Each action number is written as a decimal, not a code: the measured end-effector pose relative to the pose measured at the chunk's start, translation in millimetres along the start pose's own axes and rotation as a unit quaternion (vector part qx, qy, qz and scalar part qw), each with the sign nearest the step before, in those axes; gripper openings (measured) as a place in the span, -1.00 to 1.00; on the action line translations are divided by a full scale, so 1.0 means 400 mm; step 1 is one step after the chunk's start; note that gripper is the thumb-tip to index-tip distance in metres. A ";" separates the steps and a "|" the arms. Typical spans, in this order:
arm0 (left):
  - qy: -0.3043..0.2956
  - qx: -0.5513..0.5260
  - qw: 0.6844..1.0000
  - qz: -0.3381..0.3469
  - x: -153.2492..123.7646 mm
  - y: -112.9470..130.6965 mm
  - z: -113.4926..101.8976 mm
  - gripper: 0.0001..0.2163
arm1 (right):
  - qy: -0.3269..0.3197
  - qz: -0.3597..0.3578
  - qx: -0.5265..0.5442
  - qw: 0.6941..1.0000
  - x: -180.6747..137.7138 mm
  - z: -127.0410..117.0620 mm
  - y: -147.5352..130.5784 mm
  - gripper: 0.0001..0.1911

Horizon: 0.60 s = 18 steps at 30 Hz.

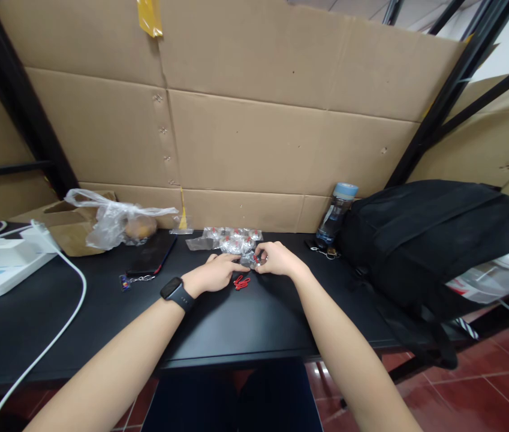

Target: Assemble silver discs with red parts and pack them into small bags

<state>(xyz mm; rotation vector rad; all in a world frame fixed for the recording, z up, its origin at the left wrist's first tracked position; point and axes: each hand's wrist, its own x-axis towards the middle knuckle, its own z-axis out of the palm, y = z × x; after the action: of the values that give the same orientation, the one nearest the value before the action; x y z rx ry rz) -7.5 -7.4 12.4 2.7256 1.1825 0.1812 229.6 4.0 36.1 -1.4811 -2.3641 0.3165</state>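
Observation:
My right hand point(277, 259) pinches a small clear plastic bag point(249, 260) with something red and shiny at its side; what exactly lies between the fingertips is too small to make out. On the bag's left, my left hand point(219, 272) lies low over the table with fingers stretched out, the fingertips touching or nearly touching the bag. A dark watch is on that wrist. Just below the fingers lies a small bundle of red cords point(241, 282). Behind both hands sits a cluster of several clear bags point(235, 242) holding silvery pieces with red bits.
A black backpack point(429, 240) and a blue-capped bottle point(336, 215) stand on the right of the black table point(254, 327). Leftward are a phone point(151, 257) with a charm, a tied plastic bag point(117, 222), a power strip point(20, 264) and its white cable. Cardboard walls the back.

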 end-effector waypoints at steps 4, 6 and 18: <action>-0.002 0.003 1.000 0.008 0.001 -0.001 0.000 -0.40 | -0.003 0.006 -0.003 1.000 0.000 0.001 -0.002 -0.63; -0.001 -0.003 1.000 0.012 0.002 -0.004 0.003 -0.41 | 0.001 0.002 -0.004 1.000 0.003 0.008 -0.002 -0.63; -0.010 -0.001 1.000 0.012 0.006 -0.014 0.012 -0.37 | 0.040 -0.049 0.023 0.998 0.015 0.031 -0.033 -0.58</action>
<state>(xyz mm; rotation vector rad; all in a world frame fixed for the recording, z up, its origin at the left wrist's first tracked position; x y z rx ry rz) -9.0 -2.6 6.6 2.7349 1.1445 0.1588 211.4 3.4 30.2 -1.3271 -2.3407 0.2791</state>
